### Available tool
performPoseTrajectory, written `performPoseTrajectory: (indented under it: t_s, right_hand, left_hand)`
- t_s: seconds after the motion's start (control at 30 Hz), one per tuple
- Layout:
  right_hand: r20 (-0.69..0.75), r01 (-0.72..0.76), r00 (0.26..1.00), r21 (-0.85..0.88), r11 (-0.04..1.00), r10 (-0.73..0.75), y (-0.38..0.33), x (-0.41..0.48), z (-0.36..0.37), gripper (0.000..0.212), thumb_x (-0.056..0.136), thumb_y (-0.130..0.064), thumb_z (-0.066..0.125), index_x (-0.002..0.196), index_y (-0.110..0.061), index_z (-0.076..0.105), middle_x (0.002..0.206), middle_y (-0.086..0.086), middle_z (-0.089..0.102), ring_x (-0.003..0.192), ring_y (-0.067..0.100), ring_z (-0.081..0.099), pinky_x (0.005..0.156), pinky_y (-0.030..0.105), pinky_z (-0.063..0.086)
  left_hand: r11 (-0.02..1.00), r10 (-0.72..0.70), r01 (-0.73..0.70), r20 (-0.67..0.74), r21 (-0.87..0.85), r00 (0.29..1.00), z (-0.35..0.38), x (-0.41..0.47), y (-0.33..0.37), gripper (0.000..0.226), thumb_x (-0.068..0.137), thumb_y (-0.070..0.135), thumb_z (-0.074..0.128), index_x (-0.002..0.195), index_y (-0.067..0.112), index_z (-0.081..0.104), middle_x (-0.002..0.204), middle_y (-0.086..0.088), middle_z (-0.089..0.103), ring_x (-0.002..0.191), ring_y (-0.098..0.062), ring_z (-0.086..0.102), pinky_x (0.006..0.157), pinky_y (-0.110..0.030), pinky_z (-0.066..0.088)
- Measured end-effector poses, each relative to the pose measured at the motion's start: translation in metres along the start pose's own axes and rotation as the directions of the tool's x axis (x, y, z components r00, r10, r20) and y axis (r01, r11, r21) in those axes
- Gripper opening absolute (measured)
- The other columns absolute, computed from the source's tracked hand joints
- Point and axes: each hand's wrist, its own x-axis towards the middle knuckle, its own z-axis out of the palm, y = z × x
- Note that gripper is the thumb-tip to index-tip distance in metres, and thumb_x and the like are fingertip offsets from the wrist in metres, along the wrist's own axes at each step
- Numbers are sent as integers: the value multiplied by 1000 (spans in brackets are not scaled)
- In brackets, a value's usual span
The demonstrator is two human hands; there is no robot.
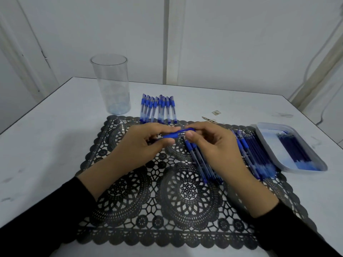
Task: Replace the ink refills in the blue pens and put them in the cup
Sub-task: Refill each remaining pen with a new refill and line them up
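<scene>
Both hands hold one blue pen [175, 134] level above the black lace mat [167, 191]. My left hand [141, 145] grips its left part, and my right hand [213, 145] pinches its right end between thumb and fingers. A row of several blue pens [158, 108] lies side by side beyond the mat. More blue pens [248, 154] lie in a pile on the mat's right side, partly hidden under my right hand. The clear plastic cup [112, 84] stands at the back left with nothing visible inside.
A white tray [267, 143] holding several dark blue ink refills [295, 151] sits at the right, just off the mat. Small scraps [216, 113] lie on the white table [55, 136] behind the mat. A wall rises close behind the table.
</scene>
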Motion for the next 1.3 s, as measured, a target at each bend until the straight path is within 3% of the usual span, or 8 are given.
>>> performPoseTrajectory:
  t_s: [0.1, 0.23, 0.43, 0.83, 1.0, 1.1, 1.2, 1.3]
  right_hand:
    - [-20, -16, 1000, 52, 999, 17, 1, 0, -1, 10, 86, -19, 71, 93, -25, 74, 82, -6, 72, 80, 13, 68, 76, 23, 54]
    - [-22, -11, 1000, 42, 999, 12, 2, 1, -1, 10, 87, -15, 71, 92, -23, 74, 81, -2, 72, 80, 16, 67, 75, 21, 53]
    - [-15, -41, 999, 9, 999, 41, 4, 1, -1, 9, 87, -12, 71, 93, -19, 75, 77, 0, 70, 71, 9, 61, 68, 17, 50]
    - [-9, -94, 996, -15, 995, 94, 5, 1, 5, 10, 87, -10, 71, 92, -19, 73, 73, -1, 65, 65, 6, 55, 61, 15, 47]
    - [-85, -107, 991, -41, 993, 103, 9, 7, -12, 12, 89, -10, 69, 93, -20, 73, 82, 5, 70, 69, 17, 59, 63, 24, 51]
    - [-129, -93, 988, -25, 995, 89, 12, 14, -25, 9, 89, -12, 69, 92, -20, 73, 83, 10, 70, 74, 24, 64, 73, 32, 55]
    - [-50, -92, 995, -39, 995, 90, 13, 15, -19, 5, 88, -15, 71, 91, -18, 73, 75, 9, 62, 70, 14, 56, 65, 27, 51]
    - [27, -89, 995, -104, 991, 92, 14, 13, -12, 5, 87, -13, 72, 90, -16, 73, 76, 7, 64, 67, 7, 54, 63, 23, 50]
  left_hand:
    - [999, 21, -21, 3, -29, 1000, 1, 1, -3, 39, 90, 18, 71, 128, 23, 63, 86, 4, 71, 70, -13, 63, 67, -28, 51]
    - [998, 57, -56, 35, -32, 998, 3, 4, -5, 38, 91, 7, 69, 128, 12, 64, 75, 7, 61, 64, -4, 53, 66, -14, 43]
    - [998, 42, -39, 95, -41, 995, 4, 6, -9, 38, 91, 7, 67, 128, 12, 64, 75, 15, 58, 65, -3, 53, 66, -11, 40]
    - [1000, -18, 19, 191, -1, 981, -2, 8, -11, 44, 91, 5, 67, 130, 24, 61, 74, 15, 58, 64, -10, 53, 63, -12, 42]
    - [999, 0, -9, 218, 39, 976, -12, 2, -22, 54, 91, -7, 60, 134, 26, 58, 73, 5, 60, 65, -10, 52, 64, -19, 46]
    - [998, -62, 60, 163, 21, 985, -18, -1, -32, 45, 96, 7, 57, 135, 30, 58, 77, -4, 66, 67, -23, 58, 71, -35, 53]
    - [995, -99, 99, 130, 11, 986, -16, -1, -31, 39, 99, 17, 59, 133, 36, 58, 82, -1, 71, 64, -27, 57, 67, -33, 52]
    - [993, -117, 118, 94, -14, 989, -15, -3, -27, 32, 96, 42, 60, 127, 49, 60, 87, 3, 75, 71, -40, 64, 69, -52, 55]
